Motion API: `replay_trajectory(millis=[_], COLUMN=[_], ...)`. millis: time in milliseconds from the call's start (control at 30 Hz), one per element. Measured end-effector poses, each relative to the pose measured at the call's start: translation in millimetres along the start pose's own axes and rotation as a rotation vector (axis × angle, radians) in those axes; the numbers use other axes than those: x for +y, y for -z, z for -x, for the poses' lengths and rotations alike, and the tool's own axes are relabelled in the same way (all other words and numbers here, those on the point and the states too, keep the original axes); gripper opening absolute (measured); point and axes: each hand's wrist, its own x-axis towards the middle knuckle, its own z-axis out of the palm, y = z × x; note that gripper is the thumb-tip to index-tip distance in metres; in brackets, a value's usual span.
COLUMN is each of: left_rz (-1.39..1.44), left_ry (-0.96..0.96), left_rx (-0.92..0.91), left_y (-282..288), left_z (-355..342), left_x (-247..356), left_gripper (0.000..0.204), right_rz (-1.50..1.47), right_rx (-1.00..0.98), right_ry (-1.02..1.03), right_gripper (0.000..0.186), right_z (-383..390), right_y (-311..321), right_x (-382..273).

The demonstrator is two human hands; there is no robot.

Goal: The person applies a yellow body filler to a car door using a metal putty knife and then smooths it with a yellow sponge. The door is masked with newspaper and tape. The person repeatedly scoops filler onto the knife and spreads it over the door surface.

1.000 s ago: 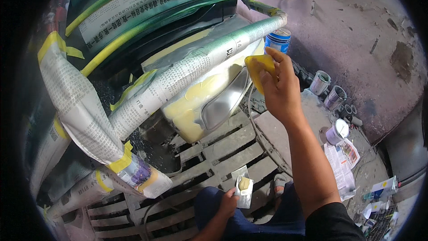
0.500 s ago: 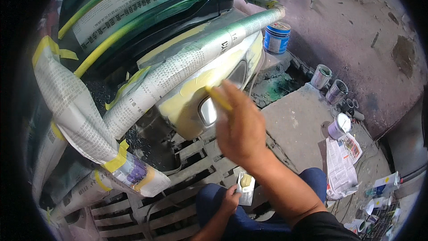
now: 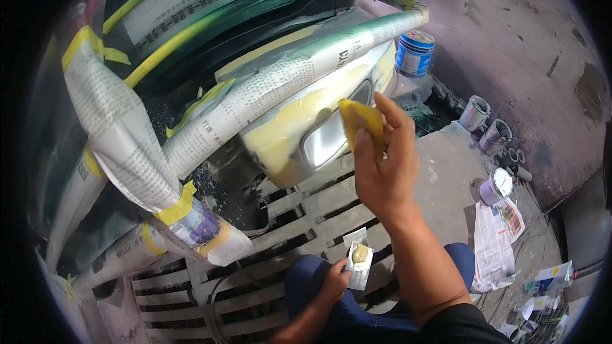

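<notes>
My right hand pinches a yellow putty spreader, its flat blade raised in front of a vehicle panel. Pale yellow filler covers much of that panel, around a shiny silver rounded recess. In this view the spreader overlaps the recess's right side; I cannot tell whether the two touch. Low down, between my knees, my left hand grips a small whitish mixing board by its left edge. A dab of yellowish putty lies on the board.
Newspaper-wrapped tubes cross above the panel and at left. Slatted grating lies below. A blue paint bucket, several used cans, an open white-topped can and loose newspaper stand or lie along the right wall.
My right hand has drawn back to the right from the panel and turned, so the spreader's flat face now shows. The left hand still holds the board. The whole view has shifted slightly.
</notes>
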Motion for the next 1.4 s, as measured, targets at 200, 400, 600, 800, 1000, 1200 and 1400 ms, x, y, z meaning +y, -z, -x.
replay_trajectory(millis=[200,400,600,800,1000,1200,1400], left_rz=[0.054,0.061,0.027,-0.078,-0.154,-0.042,-0.022], left_ry=[-0.047,-0.213,-0.032,0.02,-0.002,-0.046,-0.046], left_rx=[0.004,0.005,0.006,0.052,0.073,0.038,0.043], left_y=[15,4,12,18,10,6,8], left_z=[-13,-13,-14,-19,-15,-2,-8], left_x=[-29,-24,-29,-33,-19,-2,-15], left_gripper=[0.041,0.043,0.047,0.049,0.049,0.044,0.042], right_rz=[0.147,0.144,0.14,0.272,0.335,0.369,0.417], right_rx=[-0.123,-0.094,-0.149,-0.153,-0.321,-0.378,-0.451], right_ry=[0.11,0.363,0.125,0.047,0.313,0.522,0.628], right_gripper=[0.049,0.046,0.04,0.04,0.042,0.054,0.051], right_z=[8,34,9,-56,-73,-62,-48], right_y=[-15,-35,3,20,16,-5,-27], right_x=[-28,-31,-21,16,24,-6,-53])
